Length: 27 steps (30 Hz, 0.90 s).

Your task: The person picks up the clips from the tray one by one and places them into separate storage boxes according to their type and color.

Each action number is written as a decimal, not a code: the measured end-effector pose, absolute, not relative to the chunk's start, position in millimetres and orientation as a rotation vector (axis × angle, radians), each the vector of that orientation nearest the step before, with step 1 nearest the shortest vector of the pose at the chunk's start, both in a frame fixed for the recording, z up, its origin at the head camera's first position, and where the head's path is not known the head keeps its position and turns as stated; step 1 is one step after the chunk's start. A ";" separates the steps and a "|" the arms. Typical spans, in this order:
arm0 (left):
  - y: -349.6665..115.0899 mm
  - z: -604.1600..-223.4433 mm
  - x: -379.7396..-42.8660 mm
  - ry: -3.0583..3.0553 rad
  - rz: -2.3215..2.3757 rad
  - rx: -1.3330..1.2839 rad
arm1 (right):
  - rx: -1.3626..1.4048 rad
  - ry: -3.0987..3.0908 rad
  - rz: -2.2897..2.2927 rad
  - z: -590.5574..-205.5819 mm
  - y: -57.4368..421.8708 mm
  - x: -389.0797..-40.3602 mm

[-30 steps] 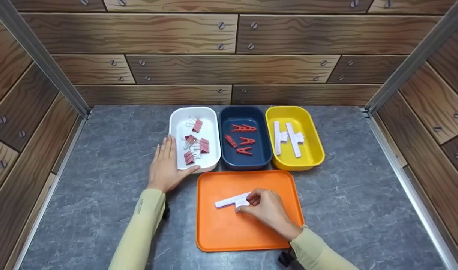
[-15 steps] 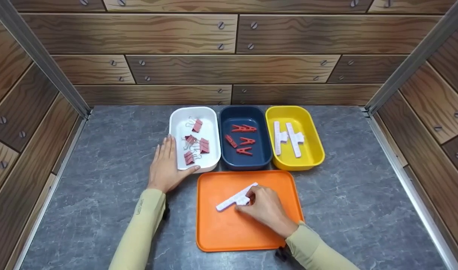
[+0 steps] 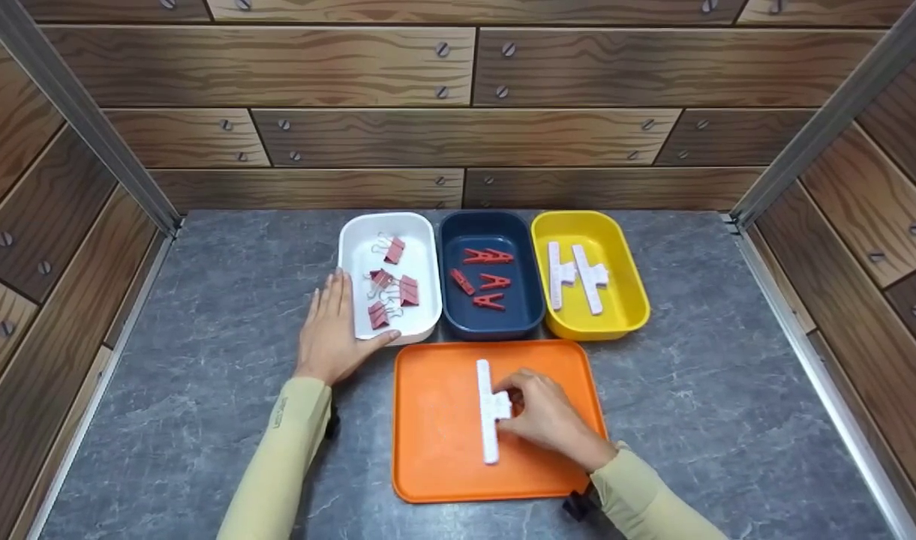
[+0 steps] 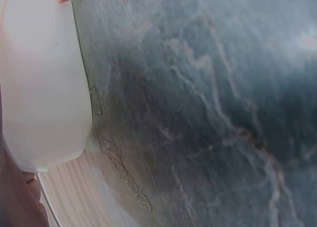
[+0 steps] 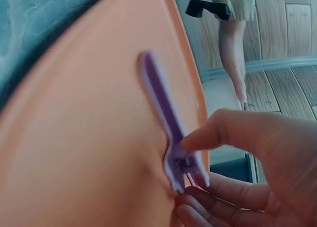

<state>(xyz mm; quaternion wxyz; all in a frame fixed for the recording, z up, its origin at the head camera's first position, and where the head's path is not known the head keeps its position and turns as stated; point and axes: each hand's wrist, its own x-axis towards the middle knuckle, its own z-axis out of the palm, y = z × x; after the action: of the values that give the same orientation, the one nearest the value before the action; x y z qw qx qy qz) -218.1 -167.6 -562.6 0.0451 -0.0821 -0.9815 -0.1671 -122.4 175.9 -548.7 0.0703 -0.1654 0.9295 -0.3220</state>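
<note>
My right hand (image 3: 548,416) pinches a pale lilac bag clip (image 3: 485,412) by its short handle over the orange tray (image 3: 427,472). In the head view the clip's long bar points away from me, with the handle on the right. The right wrist view shows thumb and fingers at the handle of the same clip (image 5: 161,96), close over the tray. My left hand (image 3: 330,341) lies with straight fingers along the left side of the white bin (image 3: 345,240), its thumb at the front edge. In the left wrist view, the bin's outer wall (image 4: 44,83) hides most of that hand.
The white bin has several red binder clips (image 3: 408,291). Beside it, a dark blue bin (image 3: 491,326) contains several small red clothespins (image 3: 495,281). Two more lilac bag clips (image 3: 591,280) lie in the yellow bin (image 3: 626,300). Wood-patterned walls (image 3: 458,135) enclose the grey tabletop (image 3: 217,300).
My right hand has turned the bag clip from lying nearly crosswise to pointing away from me, and has shifted slightly right. The left hand has stayed against the white bin.
</note>
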 end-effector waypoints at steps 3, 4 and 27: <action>-167.5 -562.7 -218.3 -2.991 -0.514 -0.257 | -0.428 2.780 -0.969 -546.4 178.8 -124.0; -167.5 -562.9 -218.4 -2.987 -0.513 -0.258 | -0.403 2.784 -0.966 -546.3 179.5 -124.5; -166.0 -561.0 -217.9 -3.023 -0.535 -0.224 | -0.383 2.690 -1.207 -549.9 175.8 -128.3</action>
<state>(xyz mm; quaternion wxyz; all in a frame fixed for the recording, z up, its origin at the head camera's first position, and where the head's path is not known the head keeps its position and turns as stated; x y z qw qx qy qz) -217.9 -166.0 -561.0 0.0319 -0.0726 -0.9816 -0.1737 -128.3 175.8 -549.9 0.0840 -0.1284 0.9016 -0.4045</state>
